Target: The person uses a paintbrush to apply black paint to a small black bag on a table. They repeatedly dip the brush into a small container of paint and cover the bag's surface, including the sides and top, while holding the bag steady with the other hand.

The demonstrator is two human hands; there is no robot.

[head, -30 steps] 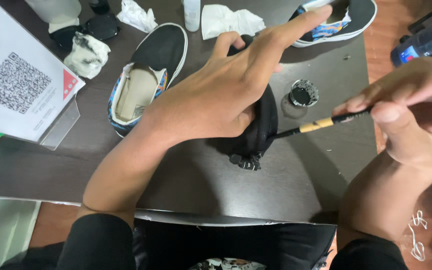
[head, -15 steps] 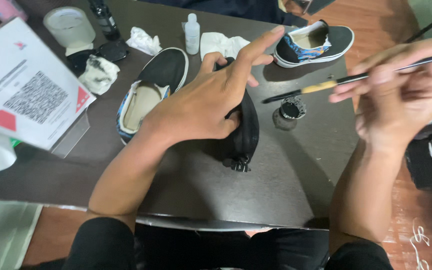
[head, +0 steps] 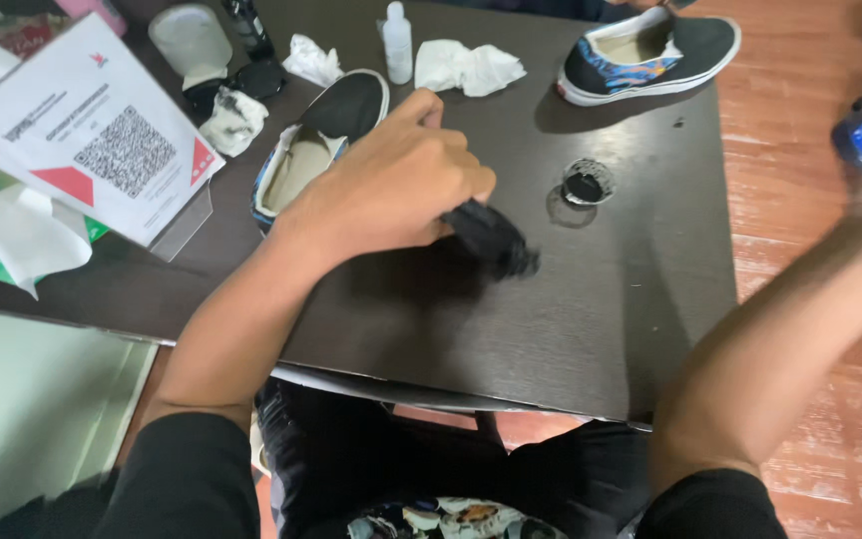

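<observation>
Left hand [head: 391, 185] is curled into a loose fist, knuckles up, fingers wrapped tight around a black cloth [head: 491, 240] and pressing it down on the dark table [head: 611, 319]. Left forearm angles up from the near table edge, bare below a black sleeve. Right forearm rises off the table's right side, blurry, hand out of shot.

The desk [head: 601, 319] is dark brown. Both shoes, near [head: 321, 150] and far [head: 650, 55], are black with blue patterned sides and pale linings. The cloth [head: 491, 240] is black. The tissues [head: 471, 68] are white, the card [head: 92, 140] white with red corners.
</observation>
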